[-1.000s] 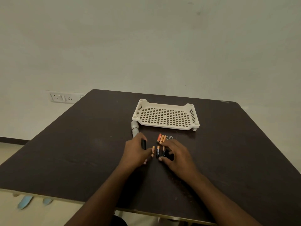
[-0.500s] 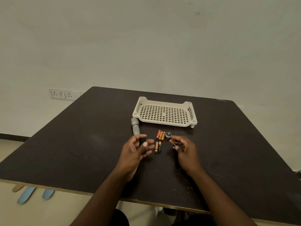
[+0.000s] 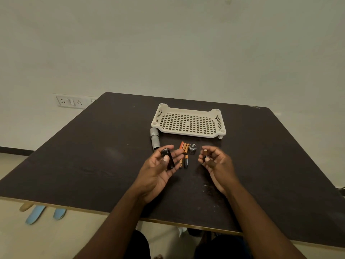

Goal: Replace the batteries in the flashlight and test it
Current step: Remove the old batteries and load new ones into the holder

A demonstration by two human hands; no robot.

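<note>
The person sits at a dark tabletop (image 3: 93, 156) with both hands raised just above it. The left hand (image 3: 158, 171) lies palm up, loosely curled, its thumb pinning one black battery holder (image 3: 168, 158) across the fingers. The right hand (image 3: 216, 163) is pinched shut around one battery (image 3: 205, 153), copper end up. Between the two hands five more batteries rest on the tabletop: three side by side (image 3: 184, 147) farther off and two (image 3: 183, 161) nearer the person, partly hidden behind the left fingers. One round silver cap (image 3: 192, 147) sits just beside the three. One grey flashlight body (image 3: 154, 139) lies beyond the left hand, near the corner of one cream slotted tray (image 3: 188, 121), which stands farther back.
</note>
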